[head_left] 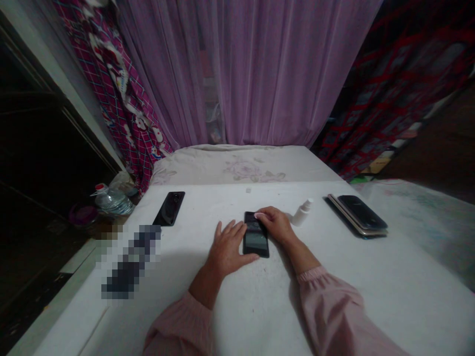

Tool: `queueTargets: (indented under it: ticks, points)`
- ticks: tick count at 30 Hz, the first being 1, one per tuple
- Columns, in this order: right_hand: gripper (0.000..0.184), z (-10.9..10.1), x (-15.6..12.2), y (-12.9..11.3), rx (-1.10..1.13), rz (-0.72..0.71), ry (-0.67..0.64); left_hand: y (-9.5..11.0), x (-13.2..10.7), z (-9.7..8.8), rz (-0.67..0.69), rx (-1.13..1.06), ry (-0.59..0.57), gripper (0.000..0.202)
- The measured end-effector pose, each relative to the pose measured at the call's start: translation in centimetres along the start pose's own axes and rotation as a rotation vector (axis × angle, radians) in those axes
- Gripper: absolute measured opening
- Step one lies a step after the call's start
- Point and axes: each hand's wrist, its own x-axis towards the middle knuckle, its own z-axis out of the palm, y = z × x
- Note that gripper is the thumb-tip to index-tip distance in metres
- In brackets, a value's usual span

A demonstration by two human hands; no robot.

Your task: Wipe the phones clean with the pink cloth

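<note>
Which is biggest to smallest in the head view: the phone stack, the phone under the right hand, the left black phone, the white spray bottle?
1. The phone stack.
2. The phone under the right hand and the left black phone: they look alike, so unsure to rank.
3. The white spray bottle.

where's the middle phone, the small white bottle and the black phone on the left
Middle phone (pixel 256 242): head view, point on the middle of its glossy upper face.
Small white bottle (pixel 302 215): head view, point on its body.
Black phone on the left (pixel 168 208): head view, point on the middle of its upper face.
</note>
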Motion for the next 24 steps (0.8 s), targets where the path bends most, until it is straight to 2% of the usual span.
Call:
queueTargets:
  ticks: [8,12,15,18,24]
  points:
    - [0.020,0.0,-0.2,0.1,0.020,0.008,0.018,0.1,-0.1,0.1,0.009,0.029,0.024,0.083]
    - [0.019,0.1,-0.3,0.1,0.038,-0.025,0.121,0.1,0.0,0.1,0.037,0.010,0.011,0.078]
    - [0.023,0.1,-0.2,0.1,0.044,0.033,0.173,0.1,0.0,0.0,0.032,-0.011,0.000,0.077]
    - [0.027,-0.3,-0.2,0.0,0.125,0.094,0.111,0.1,0.0,-0.2,0.024,-0.025,-0.002,0.079]
    - [0.033,-1.0,-0.3,-0.2,0.368,0.077,-0.040,0.2,-0.1,-0.5,0.029,-0.020,0.005,0.072]
